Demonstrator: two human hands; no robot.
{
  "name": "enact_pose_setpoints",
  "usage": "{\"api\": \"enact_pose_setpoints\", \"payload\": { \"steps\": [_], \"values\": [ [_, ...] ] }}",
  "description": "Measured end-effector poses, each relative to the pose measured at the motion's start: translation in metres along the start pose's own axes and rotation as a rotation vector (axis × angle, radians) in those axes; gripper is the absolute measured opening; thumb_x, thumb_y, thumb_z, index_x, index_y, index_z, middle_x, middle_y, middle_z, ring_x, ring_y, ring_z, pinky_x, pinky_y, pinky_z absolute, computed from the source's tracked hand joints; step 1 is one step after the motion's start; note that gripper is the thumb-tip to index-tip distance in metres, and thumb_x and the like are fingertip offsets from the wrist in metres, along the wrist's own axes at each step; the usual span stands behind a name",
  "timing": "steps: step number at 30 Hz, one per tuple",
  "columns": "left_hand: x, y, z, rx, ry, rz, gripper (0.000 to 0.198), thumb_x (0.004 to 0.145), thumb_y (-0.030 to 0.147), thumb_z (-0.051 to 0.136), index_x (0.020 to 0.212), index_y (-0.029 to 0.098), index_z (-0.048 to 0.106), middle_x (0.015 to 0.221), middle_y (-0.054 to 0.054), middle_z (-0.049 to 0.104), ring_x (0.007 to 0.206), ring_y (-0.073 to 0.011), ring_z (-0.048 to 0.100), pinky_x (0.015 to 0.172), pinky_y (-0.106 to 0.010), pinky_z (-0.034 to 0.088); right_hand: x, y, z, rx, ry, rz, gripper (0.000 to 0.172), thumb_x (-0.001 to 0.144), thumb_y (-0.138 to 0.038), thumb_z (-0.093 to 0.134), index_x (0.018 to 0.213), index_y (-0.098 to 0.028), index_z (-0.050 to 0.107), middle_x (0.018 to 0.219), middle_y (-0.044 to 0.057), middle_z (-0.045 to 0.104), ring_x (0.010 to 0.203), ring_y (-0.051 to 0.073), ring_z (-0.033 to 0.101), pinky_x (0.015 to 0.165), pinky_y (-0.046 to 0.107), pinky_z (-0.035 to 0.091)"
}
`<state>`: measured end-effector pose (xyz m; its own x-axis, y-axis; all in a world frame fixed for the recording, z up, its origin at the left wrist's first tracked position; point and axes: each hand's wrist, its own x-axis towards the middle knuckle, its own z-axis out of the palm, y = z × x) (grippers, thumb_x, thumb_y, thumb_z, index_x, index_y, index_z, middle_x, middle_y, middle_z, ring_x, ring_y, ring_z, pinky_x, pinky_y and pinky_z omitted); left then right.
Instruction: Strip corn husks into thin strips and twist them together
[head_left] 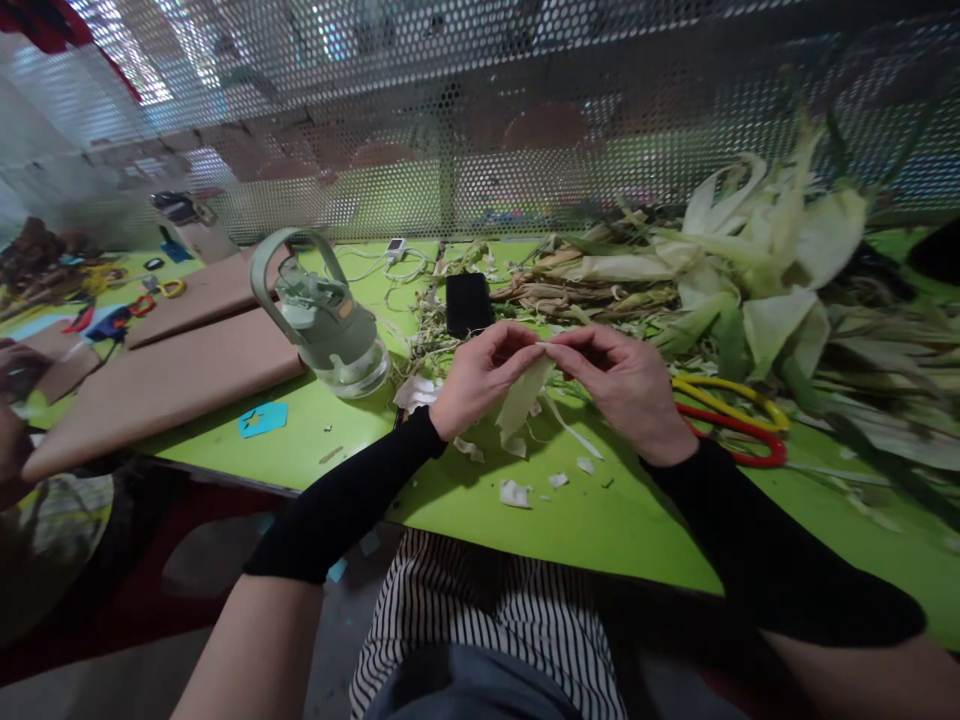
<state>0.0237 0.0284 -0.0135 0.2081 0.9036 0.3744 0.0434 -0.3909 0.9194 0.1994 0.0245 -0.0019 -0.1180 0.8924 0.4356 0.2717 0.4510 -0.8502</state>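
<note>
Pinched between the fingertips of my left hand and my right hand is a pale corn husk strip, hanging down over the table. Both hands are closed and meet at its upper edge. Small white husk scraps lie on the green table below them. Just right of my right hand rest scissors with red and yellow handles. Beyond my hands lies a black phone among dry, stringy fibres.
A pile of corn husks covers the back right. Left stand a green water bottle, brown paper packages and a blue star-cut tag. Another person's hand is at the far left. A perforated metal screen borders the table's back.
</note>
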Motion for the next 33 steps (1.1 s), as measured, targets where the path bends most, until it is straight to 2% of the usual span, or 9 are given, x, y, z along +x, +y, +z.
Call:
{"api": "enact_pose_setpoints", "payload": {
  "steps": [4, 10, 14, 19, 27, 33],
  "values": [
    [-0.0006, 0.0027, -0.0006, -0.028, -0.002, 0.019, 0.016, 0.092, 0.033, 0.068, 0.091, 0.017, 0.063, 0.085, -0.001, 0.068, 0.076, -0.0105, 0.06, 0.074, -0.024, 0.048, -0.0015, -0.0028, -0.0013, -0.052, -0.016, -0.036, 0.022, 0.087, -0.047, 0.077, 0.086, -0.025, 0.076, 0.084, 0.002, 0.078, 0.075, 0.02, 0.072, 0.069, 0.036, 0.062],
    [-0.0031, 0.0078, -0.0024, 0.07, -0.027, 0.001, 0.013, 0.094, 0.03, 0.065, 0.09, 0.017, 0.062, 0.082, 0.0, 0.066, 0.073, -0.0106, 0.057, 0.07, -0.024, 0.045, -0.0032, -0.0038, -0.0022, -0.133, -0.028, -0.101, 0.017, 0.091, -0.042, 0.073, 0.083, -0.027, 0.075, 0.083, 0.002, 0.077, 0.071, 0.019, 0.069, 0.063, 0.034, 0.059],
    [-0.0022, 0.0044, -0.0004, 0.042, -0.007, -0.047, 0.014, 0.094, 0.031, 0.064, 0.09, 0.017, 0.062, 0.08, 0.0, 0.065, 0.07, -0.0094, 0.054, 0.068, -0.024, 0.044, -0.0012, -0.0017, -0.002, -0.101, -0.026, -0.041, 0.019, 0.089, -0.044, 0.074, 0.088, -0.025, 0.076, 0.08, 0.001, 0.076, 0.064, 0.016, 0.065, 0.057, 0.03, 0.055],
    [0.0006, 0.0007, 0.002, -0.057, -0.002, -0.09, 0.014, 0.092, 0.029, 0.069, 0.093, 0.016, 0.064, 0.083, -0.001, 0.068, 0.073, -0.009, 0.059, 0.071, -0.023, 0.047, 0.0005, -0.0008, -0.001, -0.062, 0.003, 0.001, 0.023, 0.085, -0.046, 0.078, 0.086, -0.023, 0.073, 0.074, 0.001, 0.073, 0.057, 0.014, 0.061, 0.051, 0.028, 0.051],
    [0.0006, 0.0003, 0.001, -0.006, -0.011, -0.104, 0.013, 0.091, 0.028, 0.069, 0.09, 0.016, 0.064, 0.08, 0.001, 0.066, 0.072, -0.0084, 0.057, 0.072, -0.023, 0.046, -0.0028, 0.002, 0.0021, -0.077, -0.018, -0.045, 0.011, 0.09, -0.035, 0.072, 0.09, -0.024, 0.073, 0.084, 0.001, 0.075, 0.063, 0.015, 0.064, 0.055, 0.029, 0.052],
    [0.0001, -0.0014, 0.0011, -0.103, -0.05, -0.096, 0.017, 0.09, 0.031, 0.071, 0.09, 0.015, 0.065, 0.083, -0.001, 0.068, 0.076, -0.0097, 0.06, 0.073, -0.024, 0.048, -0.0037, -0.0003, 0.0011, -0.126, 0.014, -0.072, 0.009, 0.09, -0.033, 0.071, 0.09, -0.025, 0.071, 0.083, 0.001, 0.074, 0.065, 0.016, 0.064, 0.056, 0.029, 0.053]
  ]
}}
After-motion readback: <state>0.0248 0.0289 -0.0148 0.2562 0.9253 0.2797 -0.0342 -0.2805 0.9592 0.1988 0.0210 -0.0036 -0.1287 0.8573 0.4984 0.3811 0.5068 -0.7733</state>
